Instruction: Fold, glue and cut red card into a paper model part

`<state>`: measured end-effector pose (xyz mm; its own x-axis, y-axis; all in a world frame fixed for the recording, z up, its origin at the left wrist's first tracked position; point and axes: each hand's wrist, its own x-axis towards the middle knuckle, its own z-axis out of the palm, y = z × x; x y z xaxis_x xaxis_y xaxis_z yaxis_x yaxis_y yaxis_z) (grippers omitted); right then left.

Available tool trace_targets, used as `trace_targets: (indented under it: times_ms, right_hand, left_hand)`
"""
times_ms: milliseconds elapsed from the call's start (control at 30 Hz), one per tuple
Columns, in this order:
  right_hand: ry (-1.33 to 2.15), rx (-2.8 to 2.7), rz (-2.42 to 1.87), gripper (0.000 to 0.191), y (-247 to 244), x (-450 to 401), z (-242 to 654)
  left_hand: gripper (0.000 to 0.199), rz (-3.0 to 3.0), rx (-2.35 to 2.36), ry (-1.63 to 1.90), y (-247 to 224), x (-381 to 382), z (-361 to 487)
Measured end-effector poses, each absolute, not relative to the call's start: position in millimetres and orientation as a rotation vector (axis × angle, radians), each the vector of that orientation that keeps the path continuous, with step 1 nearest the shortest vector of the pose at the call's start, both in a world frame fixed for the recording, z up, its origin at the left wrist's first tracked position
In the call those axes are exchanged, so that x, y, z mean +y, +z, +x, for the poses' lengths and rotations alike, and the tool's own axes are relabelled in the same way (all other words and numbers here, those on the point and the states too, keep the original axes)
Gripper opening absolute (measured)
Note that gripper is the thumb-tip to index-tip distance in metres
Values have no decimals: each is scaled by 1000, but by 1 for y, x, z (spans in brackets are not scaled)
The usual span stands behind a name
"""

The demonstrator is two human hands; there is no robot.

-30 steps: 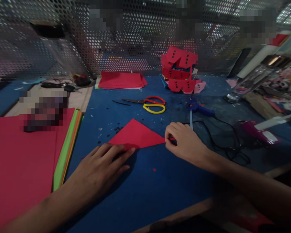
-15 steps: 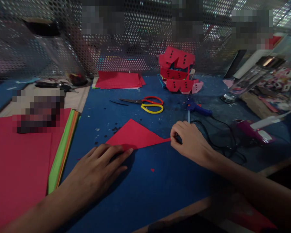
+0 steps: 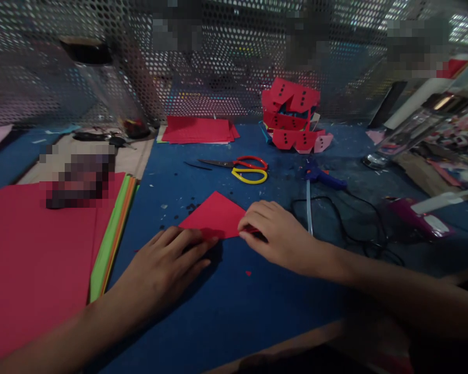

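A folded piece of red paper (image 3: 217, 210), pointed at the top, lies on the blue tabletop. My left hand (image 3: 167, 270) rests over its lower left edge, fingers stretched out with the tips on the paper and the thumb apart. At the paper's right side my right hand (image 3: 275, 231) is closed in a pinch on it, covering that corner. Beyond the paper lie scissors (image 3: 250, 169) with one red and one yellow handle. A tiny red scrap (image 3: 248, 273) sits nearer to me, between the two forearms.
Large red sheets (image 3: 35, 259) are stacked at left over green and orange ones. Smaller red papers (image 3: 197, 129) and red cut-outs with black dots (image 3: 292, 117) stand at the back. A blue glue gun (image 3: 325, 179) with its cord and a glass bottle (image 3: 405, 132) are at right.
My right hand has slid left along the paper's right tip to its side, and now covers it. My left hand stays on the lower left edge. The whole view has shifted slightly.
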<state>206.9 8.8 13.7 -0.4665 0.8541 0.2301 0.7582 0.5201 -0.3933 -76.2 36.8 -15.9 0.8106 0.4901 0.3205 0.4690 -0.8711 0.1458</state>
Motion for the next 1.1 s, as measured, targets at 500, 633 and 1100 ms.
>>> trace_targets:
  times_ms: [500,633,1100]
  right_hand:
    - [313,-2394,-1347,6,-5,17,197]
    - [307,-2391,-1343,5,-5,17,197]
    - [386,-2381,-1370,9,-2,14,197]
  left_hand:
    - [6,2408,1314,440,1,41,-19]
    - [6,2425,1358,418,2,40,-16]
    - [8,2485,1281,457,-2,42,-23]
